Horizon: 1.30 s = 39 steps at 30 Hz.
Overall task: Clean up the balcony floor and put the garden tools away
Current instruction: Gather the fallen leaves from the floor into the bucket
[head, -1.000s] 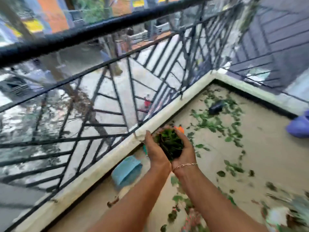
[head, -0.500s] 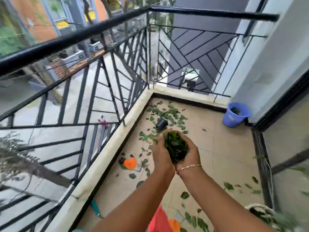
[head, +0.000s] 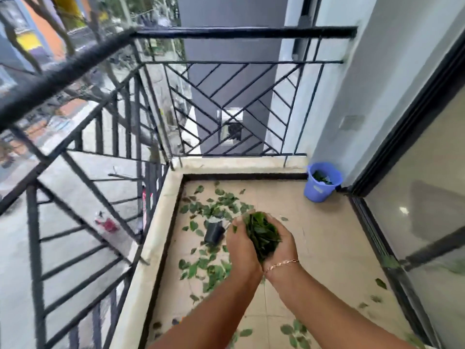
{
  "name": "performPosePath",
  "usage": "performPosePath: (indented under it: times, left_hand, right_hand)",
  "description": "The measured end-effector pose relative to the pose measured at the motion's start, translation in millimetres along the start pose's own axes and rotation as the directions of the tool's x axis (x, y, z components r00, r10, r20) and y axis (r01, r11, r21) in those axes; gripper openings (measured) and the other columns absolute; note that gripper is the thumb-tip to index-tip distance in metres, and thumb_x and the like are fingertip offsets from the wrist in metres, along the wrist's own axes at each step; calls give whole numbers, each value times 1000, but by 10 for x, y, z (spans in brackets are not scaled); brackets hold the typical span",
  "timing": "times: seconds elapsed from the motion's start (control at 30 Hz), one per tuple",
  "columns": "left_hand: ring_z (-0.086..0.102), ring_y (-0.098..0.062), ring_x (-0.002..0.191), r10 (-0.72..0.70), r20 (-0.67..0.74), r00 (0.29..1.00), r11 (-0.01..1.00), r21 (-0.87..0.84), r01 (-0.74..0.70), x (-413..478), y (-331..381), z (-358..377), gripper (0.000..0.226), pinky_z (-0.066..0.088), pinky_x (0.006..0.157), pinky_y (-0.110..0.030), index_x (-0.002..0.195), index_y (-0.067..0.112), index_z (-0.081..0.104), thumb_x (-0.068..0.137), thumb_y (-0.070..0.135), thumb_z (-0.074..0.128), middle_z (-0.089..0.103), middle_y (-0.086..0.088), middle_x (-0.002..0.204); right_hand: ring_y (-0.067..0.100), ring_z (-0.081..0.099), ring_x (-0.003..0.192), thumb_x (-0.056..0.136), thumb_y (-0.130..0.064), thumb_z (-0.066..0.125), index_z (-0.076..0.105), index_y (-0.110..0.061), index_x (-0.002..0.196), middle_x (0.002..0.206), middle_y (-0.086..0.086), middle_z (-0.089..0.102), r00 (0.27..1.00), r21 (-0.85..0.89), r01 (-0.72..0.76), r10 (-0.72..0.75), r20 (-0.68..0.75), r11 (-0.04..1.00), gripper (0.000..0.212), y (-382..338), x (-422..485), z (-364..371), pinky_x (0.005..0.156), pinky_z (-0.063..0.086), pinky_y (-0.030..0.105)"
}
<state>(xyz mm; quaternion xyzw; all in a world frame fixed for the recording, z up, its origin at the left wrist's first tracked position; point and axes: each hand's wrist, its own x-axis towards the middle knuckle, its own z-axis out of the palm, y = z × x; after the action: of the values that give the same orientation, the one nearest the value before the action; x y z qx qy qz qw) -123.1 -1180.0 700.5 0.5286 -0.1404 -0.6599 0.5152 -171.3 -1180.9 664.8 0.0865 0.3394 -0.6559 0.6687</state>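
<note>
Both hands are up and cupped together: your left hand (head: 242, 245) and right hand (head: 283, 244) sit side by side, fingers (head: 270, 219) curled round a thick handful of leaves (head: 260, 233). The bunch lies between the palms and pokes out above the fingertips. That's a proper two-handed scoop, nothing slack.

The blue bucket (head: 318, 191) stands well beyond your fingertips and off to their right, in the far corner of the floor (head: 314, 248). There is green inside it already, so I'd judge this load belongs there too.

To do it well, press the heels of the palms tight together, because the gap below the fingers, near the wrists, is where leaves would slip out. Carry the bunch low and level. Get your fingertips right over the bucket's mouth before you part them, then open from the bottom so the clump drops in one piece and doesn't flutter. Up here a breeze could scatter anything released too high.

Mind the black pot (head: 214, 233) lying on its side just left of your fingers, down on the floor. Step around it, not over it.

Plenty of loose leaves (head: 201, 267) lie below and to the left of your fingers, with more beyond the fingertips, so expect several more scoops like this one.
</note>
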Motion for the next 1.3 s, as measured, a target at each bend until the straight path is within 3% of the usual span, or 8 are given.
performPosePath:
  times: [0.17, 0.4, 0.57, 0.7, 0.83, 1.0, 1.1, 1.3]
  left_hand:
    - [62, -24, 81, -4, 37, 999, 1000, 31, 3, 543, 187, 478, 28, 49, 93, -46, 82, 15, 62, 100, 17, 41, 64, -8, 85]
    - [62, -26, 91, -122, 150, 981, 992, -8, 125, 1289, 21, 1354, 38, 51, 92, -43, 97, 6, 66, 93, 42, 52, 65, -12, 96]
    - [58, -24, 80, -71, 239, 968, 980, 197, 23, 1874, -282, 2251, 17, 48, 78, -40, 74, 14, 66, 87, 23, 60, 61, -9, 77]
    - [54, -23, 76, -113, 277, 954, 959, 281, 32, 2212, -556, 3101, 21, 45, 73, -38, 66, 15, 60, 86, 12, 57, 56, -8, 71]
    - [50, -19, 67, -154, 305, 940, 928, 371, 32, 2459, -858, 3912, 25, 44, 65, -32, 66, 11, 51, 89, 1, 51, 53, -3, 60]
    - [62, -28, 86, -204, 324, 924, 925, 372, 74, 2837, -1131, 4654, 17, 49, 84, -41, 97, 12, 61, 89, 2, 49, 67, -13, 93]
    - [62, -33, 102, -252, 341, 906, 906, 413, 96, 3094, -1314, 5084, 23, 49, 93, -43, 101, 4, 66, 91, 1, 45, 66, -20, 110]
    - [64, -26, 91, -357, 346, 868, 858, 488, 158, 3705, -1728, 5953, 21, 52, 82, -35, 93, 4, 70, 91, 4, 49, 69, -18, 99]
  right_hand:
    - [26, 70, 65, 89, -22, 51, 72, -4, 74, 76, 12, 71, 997, 74, 45, -39, -71, 996, 31, -306, 545, 324, 57, 57, 29]
    - [27, 69, 70, 76, -21, 56, 65, -7, 91, 82, 12, 69, 992, 162, 96, -82, -94, 982, 22, -1025, 1299, 472, 63, 56, 31]
    - [24, 67, 59, 84, -18, 51, 62, -6, 81, 68, 11, 67, 986, 199, 156, -141, -90, 967, 17, -1897, 1926, 424, 52, 54, 24]
    - [23, 66, 57, 66, -17, 57, 60, -6, 80, 66, 10, 65, 976, 196, 202, -181, -120, 959, 18, -2709, 2387, 365, 51, 53, 23]
    - [20, 66, 57, 82, -14, 50, 60, -6, 81, 64, 8, 66, 957, 253, 264, -220, -189, 931, 12, -3487, 2768, 228, 52, 53, 21]
    - [20, 66, 69, 83, -15, 56, 64, -5, 89, 81, 8, 66, 944, 254, 279, -217, -247, 926, 14, -4203, 3208, 161, 63, 54, 21]
    - [22, 65, 78, 49, -16, 83, 66, -4, 92, 90, 10, 65, 935, 254, 307, -240, -261, 917, 48, -4591, 3513, 126, 68, 54, 23]
    - [23, 65, 81, 70, -17, 57, 67, -3, 91, 95, 13, 65, 891, 241, 371, -271, -364, 897, 27, -5406, 4252, -74, 78, 53, 27]
